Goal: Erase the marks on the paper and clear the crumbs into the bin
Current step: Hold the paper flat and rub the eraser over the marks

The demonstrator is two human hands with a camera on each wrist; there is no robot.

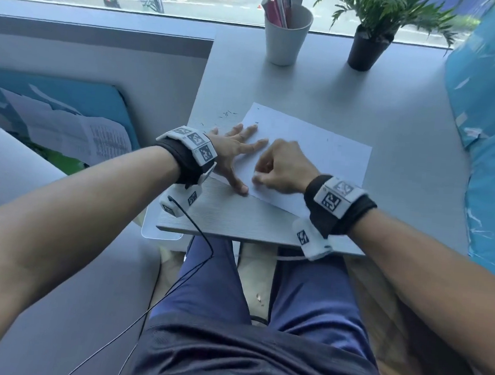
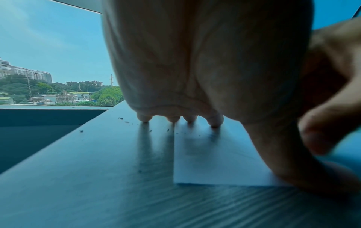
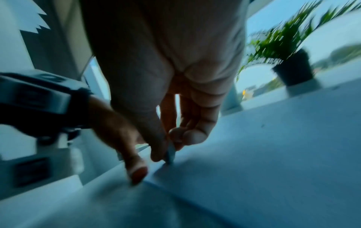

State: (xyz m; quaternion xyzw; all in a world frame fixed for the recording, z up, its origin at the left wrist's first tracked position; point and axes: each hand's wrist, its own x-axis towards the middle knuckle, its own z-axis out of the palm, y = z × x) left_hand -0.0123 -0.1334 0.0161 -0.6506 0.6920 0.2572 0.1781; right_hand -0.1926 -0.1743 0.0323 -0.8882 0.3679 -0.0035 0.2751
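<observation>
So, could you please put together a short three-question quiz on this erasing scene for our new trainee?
1. True or false: the left hand lies spread, pressing the paper to the table.
2. What does the right hand pinch? A) a pen B) an eraser C) a cup
3. Fill in: loose crumbs lie on the table past the paper's far ____ corner.

Key: 1 true; 2 B, its tip on the paper; 3 left.
</observation>
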